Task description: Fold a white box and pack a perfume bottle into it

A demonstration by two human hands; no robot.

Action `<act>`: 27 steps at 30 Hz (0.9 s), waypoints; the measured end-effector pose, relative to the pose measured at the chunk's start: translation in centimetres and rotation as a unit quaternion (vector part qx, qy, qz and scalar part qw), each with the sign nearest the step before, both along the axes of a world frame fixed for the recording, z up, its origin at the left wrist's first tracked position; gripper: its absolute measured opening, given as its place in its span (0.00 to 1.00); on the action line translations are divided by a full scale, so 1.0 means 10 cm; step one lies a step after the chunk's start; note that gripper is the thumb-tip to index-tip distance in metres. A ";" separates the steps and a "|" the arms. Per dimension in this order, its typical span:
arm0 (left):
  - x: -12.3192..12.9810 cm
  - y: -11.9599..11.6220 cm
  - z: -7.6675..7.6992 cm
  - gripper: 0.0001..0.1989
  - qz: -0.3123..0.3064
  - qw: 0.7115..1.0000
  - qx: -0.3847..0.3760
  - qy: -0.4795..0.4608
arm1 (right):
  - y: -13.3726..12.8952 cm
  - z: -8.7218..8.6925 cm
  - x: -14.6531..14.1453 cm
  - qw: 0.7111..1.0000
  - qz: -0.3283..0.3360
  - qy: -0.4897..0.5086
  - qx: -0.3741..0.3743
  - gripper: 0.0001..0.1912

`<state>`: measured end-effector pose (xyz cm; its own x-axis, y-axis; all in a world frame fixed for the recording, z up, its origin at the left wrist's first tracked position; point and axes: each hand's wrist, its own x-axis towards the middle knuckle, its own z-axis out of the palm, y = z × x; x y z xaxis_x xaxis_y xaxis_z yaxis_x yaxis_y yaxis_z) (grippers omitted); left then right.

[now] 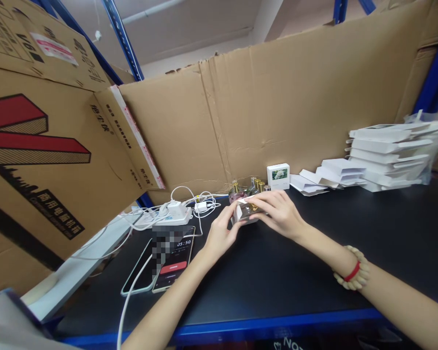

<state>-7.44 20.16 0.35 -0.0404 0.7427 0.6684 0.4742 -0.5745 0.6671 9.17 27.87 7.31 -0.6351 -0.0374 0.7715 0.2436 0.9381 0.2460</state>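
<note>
My left hand (221,232) grips the near left side of a small open box (240,212), white at the flap and grey-brown along the side. From the right, my right hand (279,210) has its fingers closed at the box's open end. A gold-coloured part shows under those fingertips; what it belongs to is mostly hidden. Just behind the box stand small glass bottles: a pinkish one (235,193) with a gold cap, and several more with gold caps (259,185), partly covered by my right hand.
A closed white box with a flower picture (278,176) stands behind. Flattened white cartons (339,172) and a tall carton stack (389,155) lie at right. Two phones (173,262), a power strip (177,214) and cables are at left. Cardboard (284,107) walls the back of the black shelf (277,287).
</note>
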 end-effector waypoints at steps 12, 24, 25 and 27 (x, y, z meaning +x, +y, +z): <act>0.05 0.00 0.02 0.29 -0.038 0.988 -0.044 -0.146 | 0.06 -0.08 0.01 0.995 -0.069 0.010 -0.073 0.10; -0.02 0.03 0.01 0.16 -0.080 0.995 0.047 -0.043 | 0.13 -0.14 0.02 0.986 -0.098 0.011 -0.137 0.14; -0.03 0.03 0.02 0.16 -0.071 0.996 0.044 -0.028 | 0.13 -0.14 0.02 0.985 -0.092 0.015 -0.149 0.14; -0.04 0.02 0.04 0.17 -0.066 0.997 0.034 -0.020 | 0.13 -0.13 0.02 0.982 -0.079 0.023 -0.170 0.12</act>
<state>-7.79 20.38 0.74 0.0265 0.6959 0.7177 0.3645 -0.6752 0.6413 9.35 29.20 6.00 -0.5769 0.3239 0.7498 0.3960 0.9138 -0.0900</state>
